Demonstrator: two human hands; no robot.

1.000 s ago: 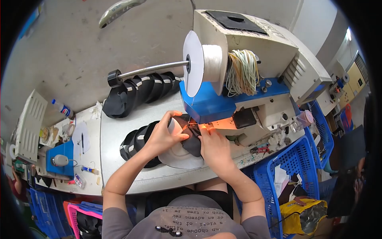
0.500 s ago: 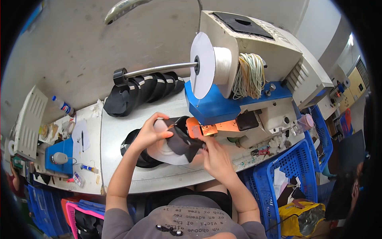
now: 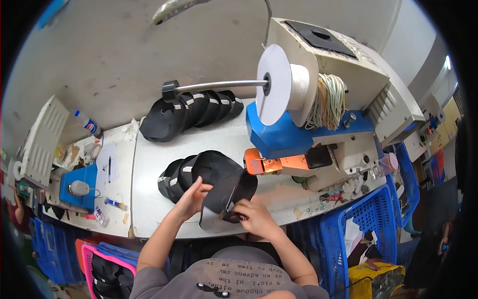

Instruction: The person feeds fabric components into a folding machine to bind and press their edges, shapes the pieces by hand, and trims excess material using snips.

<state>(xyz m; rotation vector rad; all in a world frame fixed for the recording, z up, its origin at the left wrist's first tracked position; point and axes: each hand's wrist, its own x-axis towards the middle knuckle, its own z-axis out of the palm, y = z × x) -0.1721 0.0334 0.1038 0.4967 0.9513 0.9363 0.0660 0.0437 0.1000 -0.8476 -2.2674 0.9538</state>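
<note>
A black fabric piece (image 3: 219, 194), curved and hollow, is held over the front of the white worktop, left of the sewing machine's lit orange arm (image 3: 269, 165). My right hand (image 3: 256, 219) pinches its lower right edge with the fingers closed. My left hand (image 3: 193, 200) is at its left side, thumb and fingers apart; whether it touches the fabric is hard to tell. Behind it on the worktop lies a row of nested black pieces (image 3: 172, 180) with white tabs. The machine's blue head (image 3: 279, 134) stands above the orange arm.
More nested black pieces (image 3: 164, 119) lie along the wall. A thread spool (image 3: 275, 84) hangs on a metal rod above the worktop. Blue baskets (image 3: 333, 239) stand at the right, a pink-rimmed basket (image 3: 89, 269) at the lower left. A bottle (image 3: 88, 123) lies on the left table.
The black piece has come away from the machine's orange arm, down and towards me. My right hand has moved down and left; my left hand has lowered and its fingers have spread.
</note>
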